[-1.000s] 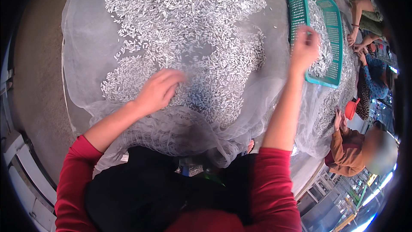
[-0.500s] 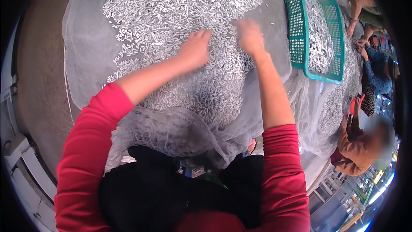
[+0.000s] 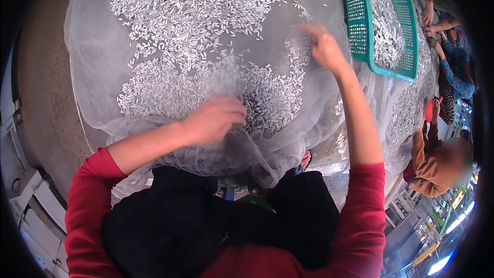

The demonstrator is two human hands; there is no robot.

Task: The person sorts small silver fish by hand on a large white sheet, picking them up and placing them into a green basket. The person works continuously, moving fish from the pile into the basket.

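A layer of small silvery-white, rod-shaped pieces point(image 3: 185, 31) covers much of a pale mesh cloth point(image 3: 95, 56). My left hand point(image 3: 216, 118) is at the near edge of the layer, palm down. Its fingers are loosely bent over the pieces, and I see nothing held in them. Farther right and higher, my right hand point(image 3: 327, 49) is beside a narrow strip of the pieces. Motion smears its fingertips, so their grip is unclear. A bare patch of cloth shows between the far pieces and the nearer heap.
A green plastic basket point(image 3: 366, 46), partly filled with similar pieces, stands at the right. Beyond it lie more pieces, with other people's hands point(image 3: 437, 27) over them. A person in a brown top point(image 3: 427, 170) is at the far right. Bunched mesh point(image 3: 206, 155) hangs near my lap.
Both hands have moved apart: the left came nearer to me, the right went rightward and slightly nearer. A bare patch has opened among the pieces. The whole view has shifted slightly.
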